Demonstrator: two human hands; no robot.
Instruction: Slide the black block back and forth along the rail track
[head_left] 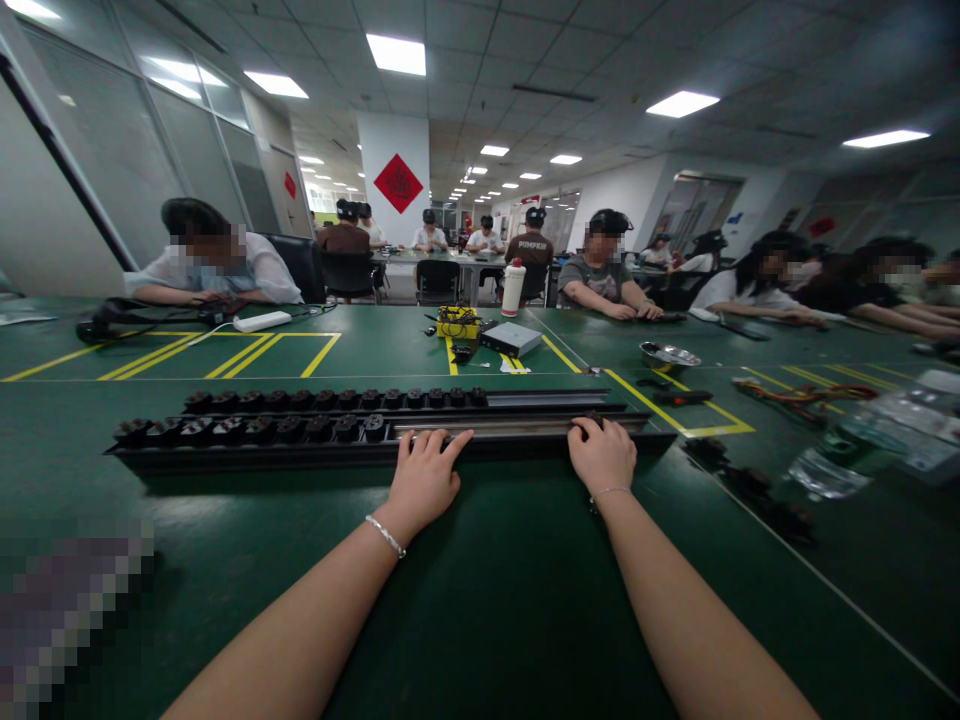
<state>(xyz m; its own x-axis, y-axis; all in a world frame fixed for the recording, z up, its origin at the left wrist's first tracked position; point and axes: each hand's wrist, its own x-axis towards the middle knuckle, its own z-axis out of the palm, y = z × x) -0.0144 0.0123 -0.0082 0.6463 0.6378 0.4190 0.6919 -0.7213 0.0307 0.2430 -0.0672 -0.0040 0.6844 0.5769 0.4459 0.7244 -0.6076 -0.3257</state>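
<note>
At centre frame, two bare hands rest on a long black rail (525,428) lying across the green bench (480,600).

Left hand (424,475) lies flat, fingers (439,443) spread wide over the rail's near edge; right hand (602,455) has its fingers curled over the rail, gripping it. Black knobs (255,428) fill the rail's left half. A second rail (405,400) lies just behind. Seated workers line the upper frame.
</note>
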